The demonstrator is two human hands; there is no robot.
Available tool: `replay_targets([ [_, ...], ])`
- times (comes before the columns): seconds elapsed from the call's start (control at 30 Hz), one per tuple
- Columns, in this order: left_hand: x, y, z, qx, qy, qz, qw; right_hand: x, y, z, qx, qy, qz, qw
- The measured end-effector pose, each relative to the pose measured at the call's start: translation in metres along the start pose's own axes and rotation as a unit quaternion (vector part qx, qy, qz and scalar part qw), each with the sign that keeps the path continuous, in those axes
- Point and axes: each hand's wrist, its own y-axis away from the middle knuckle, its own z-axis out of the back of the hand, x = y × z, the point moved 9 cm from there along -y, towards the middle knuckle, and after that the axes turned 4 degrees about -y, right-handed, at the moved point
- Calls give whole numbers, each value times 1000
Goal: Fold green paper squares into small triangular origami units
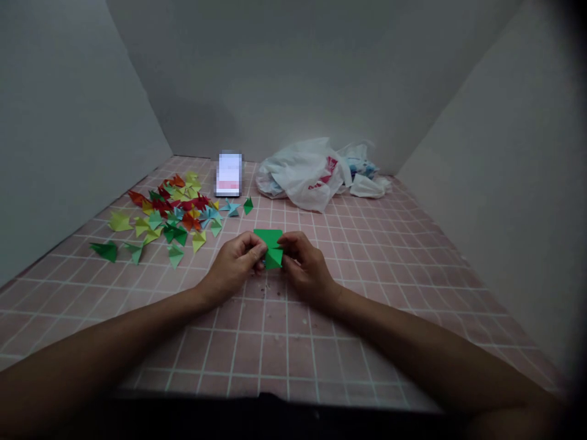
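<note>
A partly folded sheet of green origami paper [274, 258] is held just above the table, in the middle of the view. Its upper part is a flat rectangle, while creased triangular flaps show in the lower part. My left hand [236, 260] pinches its left edge, thumb on top. On the opposite side, my right hand [306, 264] grips the right edge between thumb and curled fingers. The fingertips under the paper are partly hidden. Nearest to my left hand lies a yellow folded paper piece [199, 241].
Many folded paper pieces in red, yellow, green and blue, such as a dark green one [105, 250], spread over the left. A lit phone [228, 174] stands behind them. White plastic bags [307, 174] lie at the back. A pink checked cloth [385, 275] covers the table, walled on three sides.
</note>
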Motion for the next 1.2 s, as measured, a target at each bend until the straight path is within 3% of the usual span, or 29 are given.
replay_targets([
  [0.1, 4, -2, 2, -3, 6, -1, 1000, -13, -1, -2, 1, -71, -59, 996],
  [0.27, 7, -3, -2, 24, -28, -14, 999, -14, -2, -3, 2, -87, -73, 994],
  [0.5, 2, -1, 3, -3, -123, -59, 991, -20, 0, -11, 22, -136, -106, 985],
  [0.7, 2, -1, -3, 32, -92, -41, 994, -22, 0, -12, 25, -156, -124, 980],
  [0.9, 3, -3, 3, -7, -60, -29, 998, -24, -3, -12, 2, -269, -165, 949],
  [1.07, 2, -4, 7, -32, -41, -36, 998, -22, -4, -4, -35, -294, -174, 939],
  [1.2, -1, -2, 13, -61, -30, -45, 997, -25, -1, -10, -10, -295, -213, 931],
])
